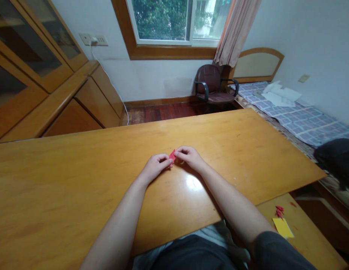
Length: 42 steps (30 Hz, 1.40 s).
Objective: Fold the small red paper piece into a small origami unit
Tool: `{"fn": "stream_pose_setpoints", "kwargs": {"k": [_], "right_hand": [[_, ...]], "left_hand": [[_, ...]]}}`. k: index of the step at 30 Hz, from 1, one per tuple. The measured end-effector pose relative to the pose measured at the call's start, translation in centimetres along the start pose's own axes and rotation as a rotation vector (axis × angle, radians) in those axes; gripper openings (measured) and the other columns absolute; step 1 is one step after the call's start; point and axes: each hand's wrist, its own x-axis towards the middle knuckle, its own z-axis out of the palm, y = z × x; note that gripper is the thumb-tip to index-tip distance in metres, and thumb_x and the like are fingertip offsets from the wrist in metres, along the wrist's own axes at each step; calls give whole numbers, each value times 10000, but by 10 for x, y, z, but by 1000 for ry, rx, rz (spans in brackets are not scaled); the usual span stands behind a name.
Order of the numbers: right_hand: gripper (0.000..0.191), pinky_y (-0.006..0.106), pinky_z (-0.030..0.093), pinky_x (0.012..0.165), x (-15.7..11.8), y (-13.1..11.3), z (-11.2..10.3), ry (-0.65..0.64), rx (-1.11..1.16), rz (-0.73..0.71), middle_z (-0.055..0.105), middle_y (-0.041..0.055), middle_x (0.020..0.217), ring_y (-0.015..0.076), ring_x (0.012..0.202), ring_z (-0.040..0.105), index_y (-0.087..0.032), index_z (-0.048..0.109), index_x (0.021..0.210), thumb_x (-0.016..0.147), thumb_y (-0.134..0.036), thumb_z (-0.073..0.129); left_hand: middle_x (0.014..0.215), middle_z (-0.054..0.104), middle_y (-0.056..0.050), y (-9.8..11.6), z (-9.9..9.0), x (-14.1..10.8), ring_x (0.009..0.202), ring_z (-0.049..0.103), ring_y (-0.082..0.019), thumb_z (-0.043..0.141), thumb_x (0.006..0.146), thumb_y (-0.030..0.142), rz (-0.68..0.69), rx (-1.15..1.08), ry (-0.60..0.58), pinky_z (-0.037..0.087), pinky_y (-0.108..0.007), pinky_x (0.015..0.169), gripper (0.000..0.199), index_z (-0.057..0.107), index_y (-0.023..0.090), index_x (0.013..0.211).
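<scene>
Between my two hands, just above the wooden table point(87, 180), is a small piece of folded red paper point(172, 155). My left hand point(157, 165) pinches its lower left side with thumb and fingers. The upper right side is gripped by my right hand point(188, 155), its thumb and forefinger pressed together there. Fingertips cover part of the paper, so its full folded shape is hidden.
On a lower surface at right lie small red folded paper pieces point(279, 212) and a yellow paper stack point(283, 228). A brown armchair point(209, 84) stands beyond the table. A bed point(298, 112) with a black bag point(336, 159) is at right, cabinets point(87, 101) at left.
</scene>
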Motion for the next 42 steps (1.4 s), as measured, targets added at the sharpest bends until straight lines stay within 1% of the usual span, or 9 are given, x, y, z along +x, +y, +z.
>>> {"fn": "stream_pose_setpoints", "kwargs": {"k": [5, 10, 16, 23, 28, 34, 36, 40, 42], "right_hand": [[349, 226, 399, 563, 0, 2, -1, -34, -34, -5, 634, 1, 694, 97, 593, 521, -144, 687, 824, 762, -486, 713], [344, 237, 406, 584, -2, -1, -1, -100, -97, -1, 613, -5, 682, 100, 598, 523, -138, 679, 816, 770, -479, 708], [361, 235, 413, 576, -4, -8, 1, -98, -108, 8, 617, 2, 683, 105, 604, 529, -140, 669, 808, 757, -494, 716], [335, 231, 410, 580, -3, -7, 0, -84, -99, 6, 627, 5, 697, 106, 616, 532, -143, 671, 809, 765, -473, 707], [321, 236, 395, 590, -2, -6, -1, -55, -97, 5, 602, -11, 672, 102, 605, 508, -149, 656, 782, 762, -466, 706], [318, 236, 365, 582, 3, -3, -2, 68, -19, -35, 583, -15, 660, 103, 607, 480, -158, 641, 757, 750, -467, 714], [327, 235, 344, 555, 4, -3, -2, 102, 7, -34, 560, -24, 632, 100, 582, 456, -164, 636, 753, 750, -483, 708], [340, 236, 330, 521, 4, -5, -1, 122, 31, -27, 523, -40, 591, 98, 539, 433, -172, 628, 767, 744, -502, 709], [339, 235, 344, 517, 2, -6, 0, 119, 39, -24, 531, -37, 599, 104, 548, 452, -175, 638, 803, 747, -501, 711]], "left_hand": [[682, 642, -11, 3, 0, -1, 655, 567, -144, 611, 842, 444, 18, -7, -5, 428, -249, 658, 305, 656, 170, 717], [686, 640, -9, 3, 1, 0, 663, 573, -154, 608, 828, 439, 40, -4, 69, 437, -252, 658, 288, 670, 170, 749], [671, 639, -5, 5, 2, 1, 667, 575, -157, 594, 832, 409, 50, 29, 78, 439, -253, 670, 273, 673, 173, 720], [705, 671, -10, 4, 3, 2, 718, 603, -172, 599, 827, 383, 57, 89, 80, 460, -264, 716, 245, 682, 181, 715], [727, 685, -14, 8, 4, 2, 742, 615, -175, 603, 828, 412, 54, 95, 68, 463, -261, 733, 268, 684, 186, 710], [718, 685, -21, 9, 3, 2, 666, 589, -154, 648, 813, 480, -22, 45, 43, 447, -250, 638, 312, 701, 173, 793], [734, 697, -28, 7, 3, 2, 676, 604, -154, 673, 796, 472, -34, 30, 42, 457, -250, 643, 304, 702, 170, 791], [704, 692, -28, 0, 4, 3, 606, 606, -137, 700, 773, 498, -58, -109, 123, 480, -248, 602, 337, 677, 163, 809], [659, 678, -19, -3, 5, 4, 561, 605, -136, 709, 766, 513, -79, -210, 186, 494, -251, 568, 378, 660, 160, 892]]}}
